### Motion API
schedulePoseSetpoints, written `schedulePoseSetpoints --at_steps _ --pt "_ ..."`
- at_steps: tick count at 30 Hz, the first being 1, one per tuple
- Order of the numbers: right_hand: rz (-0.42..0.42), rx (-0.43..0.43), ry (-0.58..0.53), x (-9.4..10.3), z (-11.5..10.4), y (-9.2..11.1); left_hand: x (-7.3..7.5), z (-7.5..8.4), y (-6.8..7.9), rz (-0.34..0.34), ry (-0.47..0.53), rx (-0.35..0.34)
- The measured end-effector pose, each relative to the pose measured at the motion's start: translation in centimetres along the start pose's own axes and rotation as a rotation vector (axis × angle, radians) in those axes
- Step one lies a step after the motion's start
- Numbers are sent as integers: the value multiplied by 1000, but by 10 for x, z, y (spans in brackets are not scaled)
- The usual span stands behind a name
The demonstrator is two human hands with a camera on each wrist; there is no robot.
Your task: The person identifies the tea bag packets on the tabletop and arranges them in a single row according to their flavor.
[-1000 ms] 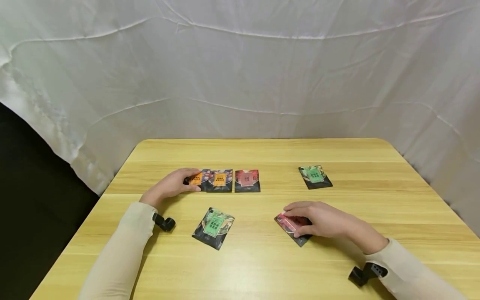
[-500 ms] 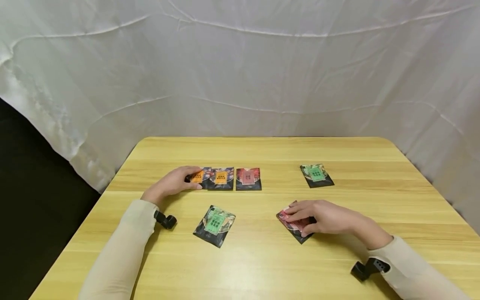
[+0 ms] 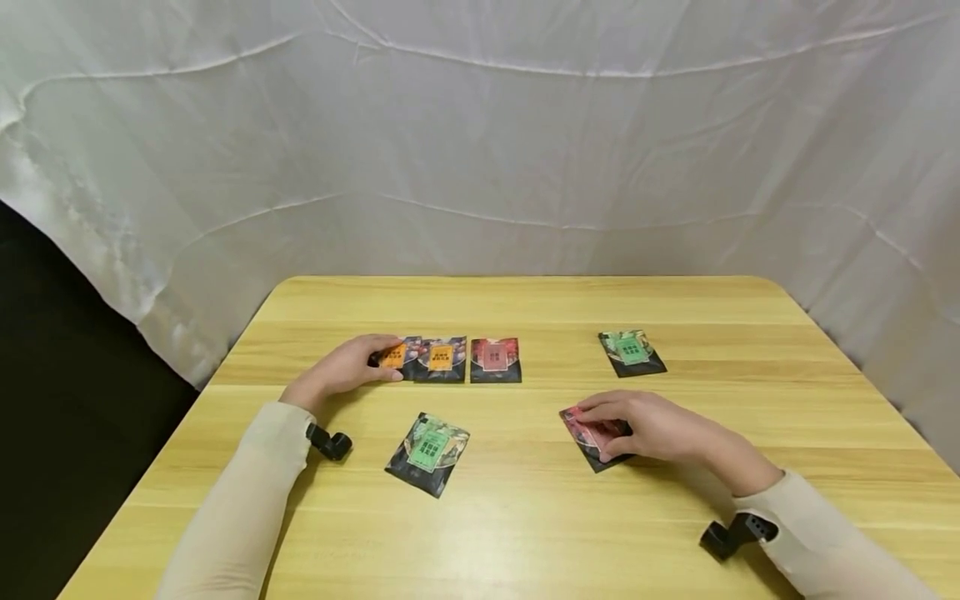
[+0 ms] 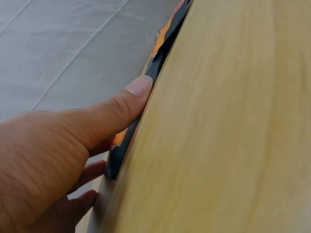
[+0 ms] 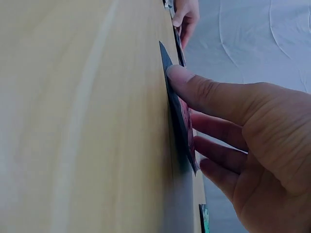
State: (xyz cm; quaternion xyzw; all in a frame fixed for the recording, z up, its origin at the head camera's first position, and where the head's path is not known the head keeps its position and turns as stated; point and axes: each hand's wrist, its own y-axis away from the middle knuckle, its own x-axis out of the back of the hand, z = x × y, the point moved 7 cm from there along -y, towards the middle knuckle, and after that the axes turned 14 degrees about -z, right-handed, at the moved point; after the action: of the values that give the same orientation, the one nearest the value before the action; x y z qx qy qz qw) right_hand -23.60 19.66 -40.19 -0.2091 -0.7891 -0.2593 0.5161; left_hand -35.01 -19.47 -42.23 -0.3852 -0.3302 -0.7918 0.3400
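My left hand (image 3: 347, 363) spans the leftmost orange-labelled sachet (image 3: 392, 358), thumb on its near edge and fingers at the far side. In the left wrist view the thumb presses that dark edge. A second orange-labelled sachet (image 3: 440, 359) lies against its right side, slightly overlapping. To the right of that is a red-labelled sachet (image 3: 495, 360). My right hand (image 3: 654, 427) holds another red-labelled sachet (image 3: 588, 437) between thumb and fingers, partly covering it. In the right wrist view this sachet (image 5: 179, 114) stands at a slant to the table surface.
One green-labelled sachet (image 3: 428, 454) lies askew at the front left of the wooden table (image 3: 480, 542). Another green-labelled sachet (image 3: 632, 353) lies at the back right, beyond my right hand. A pale cloth (image 3: 480, 150) hangs behind the table.
My right hand has shifted the red-labelled sachet a little away from me and to the right, moving its fingers on it. The left hand and the other sachets stay in place.
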Motion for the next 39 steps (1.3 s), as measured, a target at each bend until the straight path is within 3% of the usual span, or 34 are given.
schedulePoseSetpoints --at_steps 15,23,39 --pt "-3 -62 -10 7 12 -8 1 -4 0 0 -9 2" --pt "-19 -82 -71 11 18 -22 1 -5 1 6 0 3" --pt "-9 -136 -87 21 30 -52 1 1 -1 5 -13 2"
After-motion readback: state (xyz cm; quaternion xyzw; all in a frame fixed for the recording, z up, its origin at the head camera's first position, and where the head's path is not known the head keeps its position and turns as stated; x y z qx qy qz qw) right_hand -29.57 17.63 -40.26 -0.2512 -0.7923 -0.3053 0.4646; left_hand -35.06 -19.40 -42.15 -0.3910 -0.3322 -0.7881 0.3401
